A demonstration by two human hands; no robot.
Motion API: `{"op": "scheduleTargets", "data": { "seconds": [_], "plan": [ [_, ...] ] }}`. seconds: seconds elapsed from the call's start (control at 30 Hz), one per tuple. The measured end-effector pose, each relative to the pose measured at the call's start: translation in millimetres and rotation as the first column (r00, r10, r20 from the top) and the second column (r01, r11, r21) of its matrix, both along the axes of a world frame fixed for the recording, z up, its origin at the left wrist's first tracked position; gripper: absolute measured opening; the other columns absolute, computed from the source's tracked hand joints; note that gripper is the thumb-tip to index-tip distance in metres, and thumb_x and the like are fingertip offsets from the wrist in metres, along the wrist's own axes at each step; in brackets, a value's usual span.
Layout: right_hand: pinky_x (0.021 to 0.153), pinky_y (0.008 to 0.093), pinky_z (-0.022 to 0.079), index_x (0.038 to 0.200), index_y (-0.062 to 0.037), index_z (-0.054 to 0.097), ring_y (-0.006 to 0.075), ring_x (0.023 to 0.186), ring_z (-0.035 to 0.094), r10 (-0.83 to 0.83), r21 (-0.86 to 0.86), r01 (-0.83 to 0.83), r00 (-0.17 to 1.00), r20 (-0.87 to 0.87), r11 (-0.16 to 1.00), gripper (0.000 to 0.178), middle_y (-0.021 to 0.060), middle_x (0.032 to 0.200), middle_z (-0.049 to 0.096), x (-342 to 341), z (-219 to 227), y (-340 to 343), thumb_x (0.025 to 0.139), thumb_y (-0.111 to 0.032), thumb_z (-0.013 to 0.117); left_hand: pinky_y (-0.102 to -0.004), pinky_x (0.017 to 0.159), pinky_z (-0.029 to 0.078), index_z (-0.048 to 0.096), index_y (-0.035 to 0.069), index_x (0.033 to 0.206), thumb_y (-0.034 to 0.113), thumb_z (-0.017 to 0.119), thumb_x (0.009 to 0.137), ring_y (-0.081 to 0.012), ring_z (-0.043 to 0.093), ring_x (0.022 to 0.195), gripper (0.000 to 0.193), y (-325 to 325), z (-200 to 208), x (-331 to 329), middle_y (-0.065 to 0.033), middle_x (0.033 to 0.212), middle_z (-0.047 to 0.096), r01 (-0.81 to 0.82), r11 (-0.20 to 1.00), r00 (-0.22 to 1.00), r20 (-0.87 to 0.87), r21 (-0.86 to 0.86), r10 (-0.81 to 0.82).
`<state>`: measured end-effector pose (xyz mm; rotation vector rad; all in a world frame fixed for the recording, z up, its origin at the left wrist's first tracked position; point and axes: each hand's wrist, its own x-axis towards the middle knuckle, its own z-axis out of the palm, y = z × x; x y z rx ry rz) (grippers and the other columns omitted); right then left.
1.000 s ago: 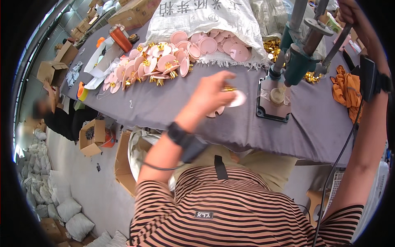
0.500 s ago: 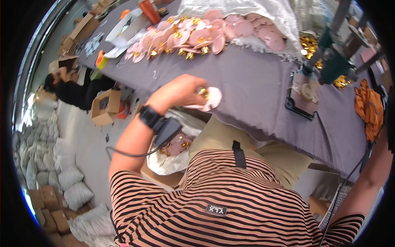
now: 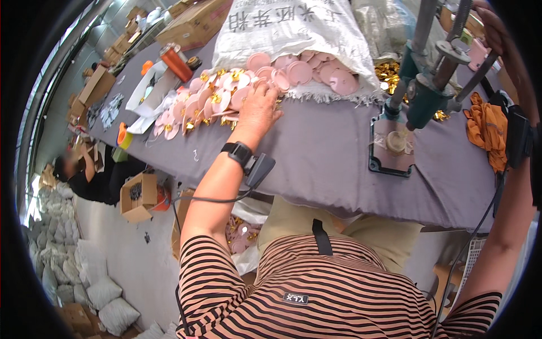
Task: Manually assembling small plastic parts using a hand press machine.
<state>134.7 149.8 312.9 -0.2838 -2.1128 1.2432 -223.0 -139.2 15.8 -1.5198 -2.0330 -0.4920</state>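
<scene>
1. l hand on pink discs, fingers bent, can't tell if gripping.
2. discs heaped on grey counter, at white sack mouth.
3. r hand up by press lever, can't tell grip.
4. floor, l side: co-worker, open carton, pale sacks.

Bright light; edges curve and turn black.

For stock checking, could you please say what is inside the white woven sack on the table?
Flat pink discs lie at the opening; the white woven sack covers anything deeper.
</scene>
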Motion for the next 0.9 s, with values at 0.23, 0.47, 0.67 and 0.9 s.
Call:
{"op": "scheduleTargets", "data": {
  "seconds": [0.23, 0.47, 0.67, 0.9],
  "plan": [
    [0.053, 0.0278, 0.038, 0.107, 0.0083, 0.066, 0.0094, 0.053, 0.039, -0.245, 0.086, 0.246, 0.969, -0.024, 0.965, 0.022, -0.0024, 0.062, 0.044, 7.9, -2.9, -17.0, 0.092, -0.005, 0.057, -0.0409, 0.095, 0.053, 0.069, 0.003, 0.114, 0.002, 0.072, 0.080, -0.0328, 0.063, 0.110, 0.035, 37.8, -16.5, 11.0, -0.0176, 0.123, 0.062, -0.032, 0.990, 0.971, 0.232, -0.134, 0.063],
    [0.056, 0.0265, 0.038, 0.108, 0.0074, 0.065, 0.0082, 0.054, 0.039, -0.360, 0.080, 0.361, 0.932, -0.031, 0.929, 0.024, -0.0039, 0.063, 0.045, -16.0, -6.2, -34.6, 0.089, -0.006, 0.058, -0.0319, 0.100, 0.050, 0.074, 0.000, 0.107, 0.010, 0.085, 0.076, -0.0183, 0.060, 0.115, 0.034, 89.6, -35.5, 154.5, -0.0075, 0.126, 0.061, 0.175, 0.903, -0.061, 0.920, 0.392, -0.387],
    [0.058, 0.0287, 0.040, 0.092, -0.0014, 0.064, 0.0076, 0.053, 0.039, 0.873, -0.532, -0.819, 0.406, -0.270, 0.216, 0.009, -0.0064, 0.062, 0.044, -27.1, -10.0, 87.5, 0.092, -0.006, 0.057, -0.0342, 0.102, 0.049, 0.076, 0.005, 0.108, 0.014, 0.088, 0.074, -0.0236, 0.059, 0.121, 0.037, 118.1, -24.9, 188.0, -0.0098, 0.129, 0.061, 0.228, 0.928, 0.323, 0.876, 0.294, -0.357],
    [0.057, 0.0287, 0.040, 0.079, -0.0090, 0.060, 0.0076, 0.050, 0.041, -0.090, -0.118, 0.119, 0.969, 0.228, 0.986, 0.017, -0.0077, 0.059, 0.043, -35.4, 4.9, 57.9, 0.096, -0.009, 0.058, -0.0409, 0.114, 0.038, 0.077, 0.009, 0.108, 0.020, 0.086, 0.074, -0.0312, 0.049, 0.135, 0.037, 120.1, -50.1, 194.7, -0.0099, 0.133, 0.065, 0.296, 0.887, 0.171, 0.894, 0.355, -0.415]
  ]
}}
